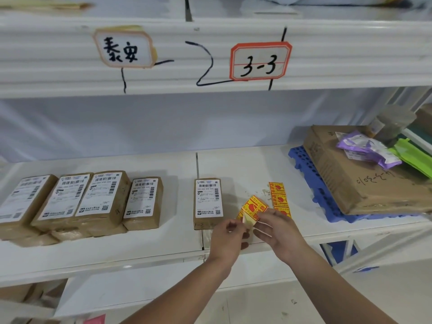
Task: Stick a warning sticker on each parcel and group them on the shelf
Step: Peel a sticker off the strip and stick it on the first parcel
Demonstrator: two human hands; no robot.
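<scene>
- Two bare forearms are seen below the white shelf (140, 258) edge; no sleeves are visible on them.
- Left hand (228, 239): no glove, ring or watch is seen.
- Right hand (278, 232): likewise ungloved, wrist unadorned.
- Fingernails are seen short and unpainted.

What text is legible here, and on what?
"泰安": orange-edged tag on the upper shelf edge.
"3-3": red-edged tag on the same edge.
Parcel labels: print too small.
Warning sticker: blurred.
Cardboard box scrawl: unclear.
</scene>
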